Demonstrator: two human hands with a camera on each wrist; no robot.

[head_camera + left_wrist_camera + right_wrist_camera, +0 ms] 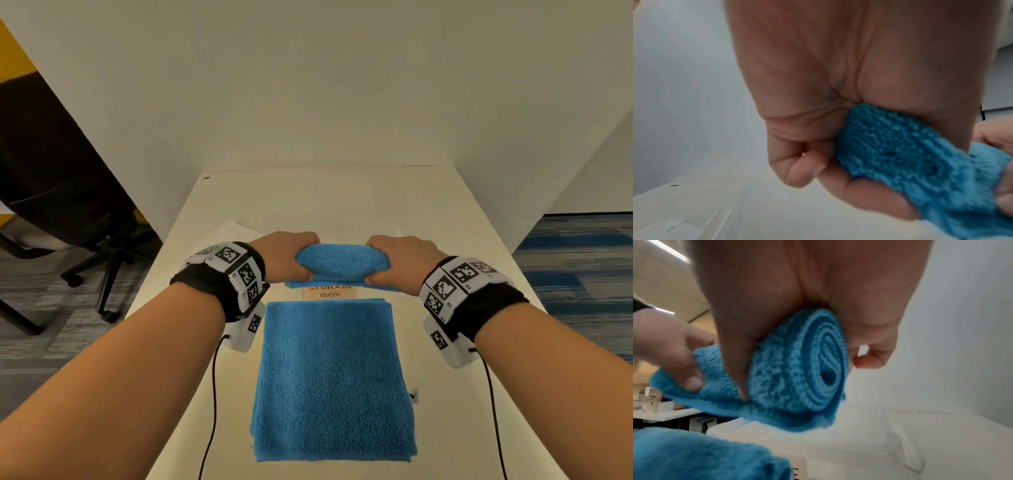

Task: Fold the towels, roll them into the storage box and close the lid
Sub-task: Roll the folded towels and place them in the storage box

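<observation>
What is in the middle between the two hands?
A rolled blue towel spans between the left hand and right hand; each grips one end, clearest in the head view.

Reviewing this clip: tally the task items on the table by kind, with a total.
Blue towels: 2, a rolled towel held between the left hand and the right hand, and a folded towel lying flat on the table.
Clear storage boxes: 1, the storage box, mostly hidden behind the roll.
Total: 3
</observation>
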